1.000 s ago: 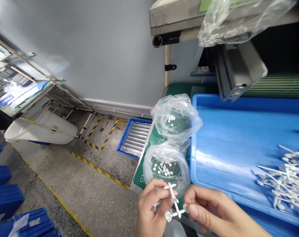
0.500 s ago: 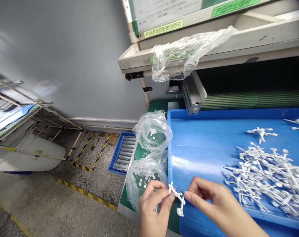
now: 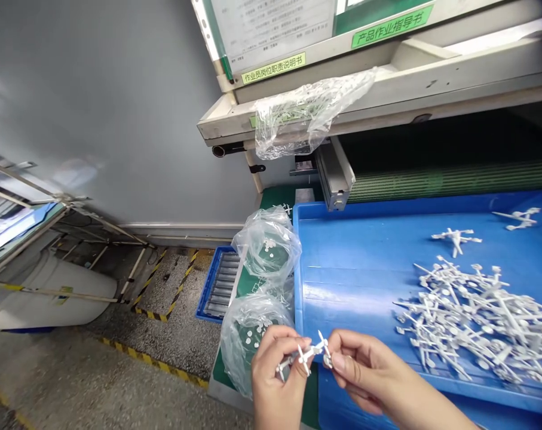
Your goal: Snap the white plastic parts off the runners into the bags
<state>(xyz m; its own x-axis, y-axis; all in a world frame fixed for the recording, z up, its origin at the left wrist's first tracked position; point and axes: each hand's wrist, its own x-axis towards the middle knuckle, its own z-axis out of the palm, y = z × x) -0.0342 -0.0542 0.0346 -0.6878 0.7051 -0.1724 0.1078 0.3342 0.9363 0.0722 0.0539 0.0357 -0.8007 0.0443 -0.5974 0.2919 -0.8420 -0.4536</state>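
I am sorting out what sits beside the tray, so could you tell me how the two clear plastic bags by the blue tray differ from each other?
The far bag stands puffed up, while the near bag lies lower. The left hand overlaps the near bag; the far bag is clear of both hands. The near bag shows more small white pieces than the far one. Both are transparent, sit on the green mat left of the blue tray, and hold small white pieces.

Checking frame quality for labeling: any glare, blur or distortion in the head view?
Head view: wide-angle bend tilts the shelf and wall edges; soft glare on the blue tray and clear bags; left floor area slightly smeared. Both hands, left and right, and the white sprue between them are sharp; lighting even, shadows faint.
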